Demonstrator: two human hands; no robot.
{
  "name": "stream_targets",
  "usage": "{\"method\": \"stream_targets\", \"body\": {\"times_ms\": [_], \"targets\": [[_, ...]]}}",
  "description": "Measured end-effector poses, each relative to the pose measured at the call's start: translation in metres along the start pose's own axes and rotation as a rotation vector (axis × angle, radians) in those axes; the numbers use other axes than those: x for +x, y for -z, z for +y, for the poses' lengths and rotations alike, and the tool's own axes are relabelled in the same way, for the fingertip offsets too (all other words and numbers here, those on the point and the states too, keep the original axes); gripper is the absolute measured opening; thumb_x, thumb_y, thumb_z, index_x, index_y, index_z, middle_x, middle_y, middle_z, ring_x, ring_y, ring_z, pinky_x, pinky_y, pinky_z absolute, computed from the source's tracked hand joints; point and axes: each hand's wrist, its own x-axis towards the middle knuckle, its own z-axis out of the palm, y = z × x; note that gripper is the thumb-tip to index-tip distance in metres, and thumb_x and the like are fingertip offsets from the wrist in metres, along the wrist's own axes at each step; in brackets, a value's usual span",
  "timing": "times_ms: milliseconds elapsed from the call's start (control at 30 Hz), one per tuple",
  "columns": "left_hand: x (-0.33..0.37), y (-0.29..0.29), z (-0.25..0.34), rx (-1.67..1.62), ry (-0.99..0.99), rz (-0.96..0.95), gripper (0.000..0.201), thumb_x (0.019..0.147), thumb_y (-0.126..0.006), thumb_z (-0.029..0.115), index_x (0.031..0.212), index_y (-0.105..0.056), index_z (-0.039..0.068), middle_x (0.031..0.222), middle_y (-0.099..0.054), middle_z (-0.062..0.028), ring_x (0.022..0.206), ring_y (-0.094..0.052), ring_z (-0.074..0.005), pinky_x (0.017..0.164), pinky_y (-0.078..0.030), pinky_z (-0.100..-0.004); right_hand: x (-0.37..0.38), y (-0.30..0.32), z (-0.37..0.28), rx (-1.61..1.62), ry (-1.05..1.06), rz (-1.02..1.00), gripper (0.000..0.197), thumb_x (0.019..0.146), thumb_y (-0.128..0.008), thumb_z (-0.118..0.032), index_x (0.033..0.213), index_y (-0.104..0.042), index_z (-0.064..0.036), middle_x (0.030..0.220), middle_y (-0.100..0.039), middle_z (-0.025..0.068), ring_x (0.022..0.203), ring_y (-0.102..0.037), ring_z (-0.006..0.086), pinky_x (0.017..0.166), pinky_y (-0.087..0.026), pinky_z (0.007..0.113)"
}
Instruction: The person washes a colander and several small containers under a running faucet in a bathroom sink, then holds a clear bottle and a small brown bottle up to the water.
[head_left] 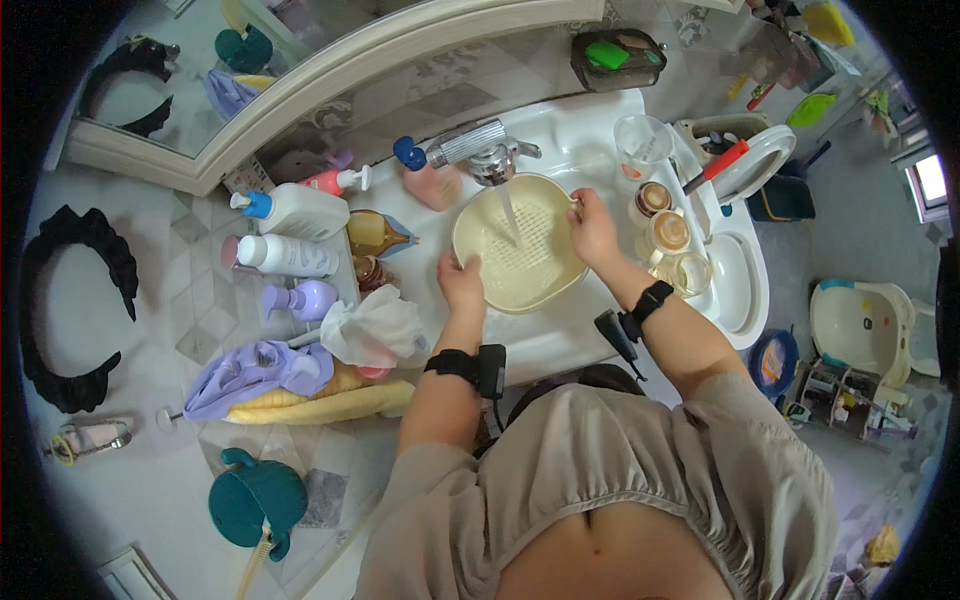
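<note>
A pale yellow plastic basin (525,285) is held level over the white sink (420,290), under the chrome faucet (492,165). A stream of water (511,212) falls into it. Rows of small marks pattern its bottom; whether they are holes or bumps I cannot tell. My left hand (461,281) is closed on the basin's left rim, thumb toward the inside. On the opposite side my right hand (594,228) grips the rim near its upper right. A blue-ended fitting (410,153) extends left from the faucet.
Left of the sink stand a white pump bottle (300,212), a white bottle (290,256) and a purple pump bottle (300,299). Glass jars (668,231) and a clear cup (642,146) line the right side. A red-handled tool (718,165) lies behind them. A mirror cabinet (300,100) overhangs the back.
</note>
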Motion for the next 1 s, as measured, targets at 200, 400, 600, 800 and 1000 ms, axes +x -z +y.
{"method": "stream_targets", "body": {"times_ms": [200, 400, 600, 800, 1000], "targets": [[-0.031, -0.006, 0.115, 0.869, -0.566, 0.021, 0.047, 0.063, -0.05, -0.001, 0.107, -0.058, 0.013, 0.07, -0.045, -0.0069, 0.068, -0.049, -0.0254, 0.063, -0.041, -0.0358, -0.022, -0.061, 0.061, 0.331, -0.481, -0.673, 0.05, 0.071, -0.058, -0.009, 0.117, -0.039, -0.0022, 0.087, -0.057, 0.0165, 0.072, -0.057, 0.0284, 0.065, -0.046, 0.036], [-0.043, 0.017, 0.122, 1.311, -1.066, 0.133, 0.049, 0.062, -0.052, 0.0, 0.108, -0.058, 0.016, 0.069, -0.042, -0.0026, 0.062, -0.047, -0.0202, 0.054, -0.039, -0.0331, -0.044, -0.086, 0.022, -0.463, 0.106, -1.079, 0.056, 0.075, -0.046, -0.006, 0.129, -0.033, -0.0126, 0.124, -0.044, 0.0147, 0.098, -0.052, 0.0313, 0.082, -0.044, 0.038], [-0.051, 0.022, 0.136, 1.401, -1.159, 0.079, 0.051, 0.062, -0.054, 0.005, 0.111, -0.057, 0.017, 0.067, -0.041, -0.0008, 0.059, -0.045, -0.0173, 0.047, -0.032, -0.0296, -0.055, -0.105, 0.02, -0.528, 0.192, -0.919, 0.051, 0.08, -0.039, -0.005, 0.128, -0.037, -0.0217, 0.131, -0.034, 0.0083, 0.104, -0.049, 0.0306, 0.082, -0.044, 0.042], [-0.048, 0.025, 0.134, 1.409, -1.106, 0.113, 0.05, 0.063, -0.053, 0.006, 0.111, -0.056, 0.018, 0.068, -0.042, -0.0004, 0.061, -0.046, -0.0178, 0.052, -0.033, -0.0326, -0.041, -0.104, 0.034, -0.772, 0.139, -1.301, 0.029, 0.078, -0.051, -0.009, 0.107, -0.057, -0.0096, 0.126, -0.037, 0.0078, 0.109, -0.045, 0.027, 0.078, -0.047, 0.034], [-0.047, 0.019, 0.13, 1.441, -0.974, 0.101, 0.047, 0.066, -0.053, 0.005, 0.111, -0.056, 0.018, 0.077, -0.045, -0.0027, 0.069, -0.049, -0.0189, 0.06, -0.036, -0.0319, -0.039, -0.052, 0.009, -0.869, 0.298, -0.824, 0.019, 0.075, -0.052, -0.013, 0.087, -0.063, -0.0032, 0.11, -0.047, 0.0149, 0.093, -0.05, 0.0285, 0.074, -0.047, 0.032]]}}
